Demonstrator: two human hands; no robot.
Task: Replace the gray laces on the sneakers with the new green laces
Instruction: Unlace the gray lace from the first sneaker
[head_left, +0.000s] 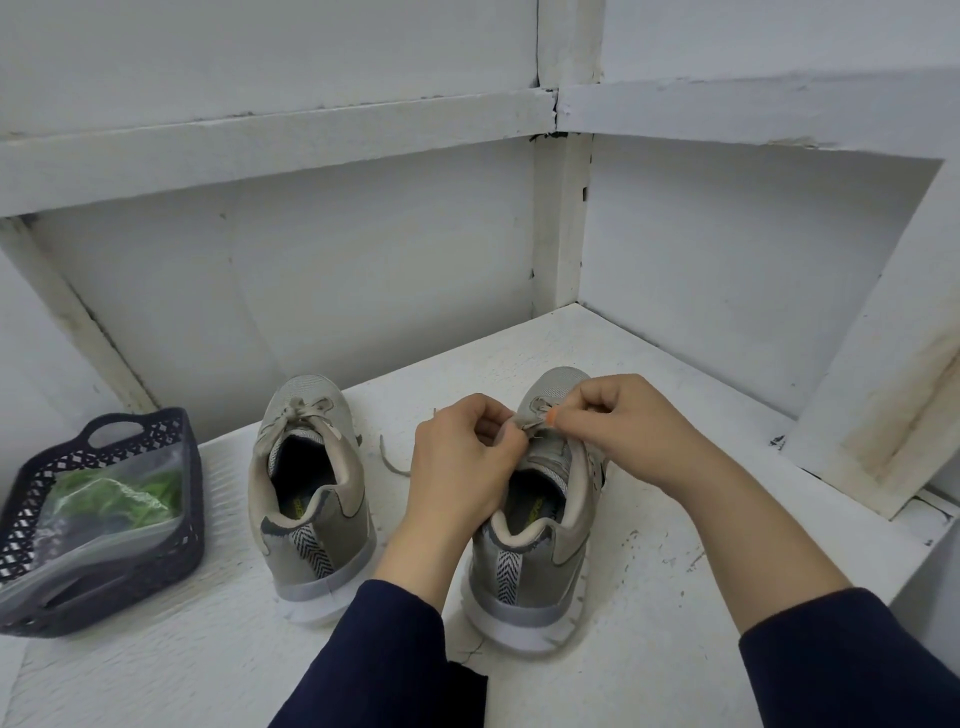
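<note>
The left hand (462, 462) and the right hand (618, 421) meet over the lacing of the right sneaker (519, 577). Both have their fingers curled, and each pinches the gray lace (531, 425) between thumb and fingertips, the two pinches almost touching. A loose lace end (390, 460) trails on the white desk (639, 597) just left of this sneaker.

The right sneaker stands upright on its sole, its long axis running away from the person, with the heel nearest the camera and the toe toward the back wall. There are two sneakers. The left sneaker (317, 545) stands to the left of the right one, apart from it, roughly parallel and pointing the same way, with the left sneaker's lace (293, 413) threaded in place.

Further left of the right sneaker, beyond the other shoe, one dark basket (195, 493) sits on the desk. It holds one clear bag (104, 540) with the green laces (135, 499) inside.
</note>
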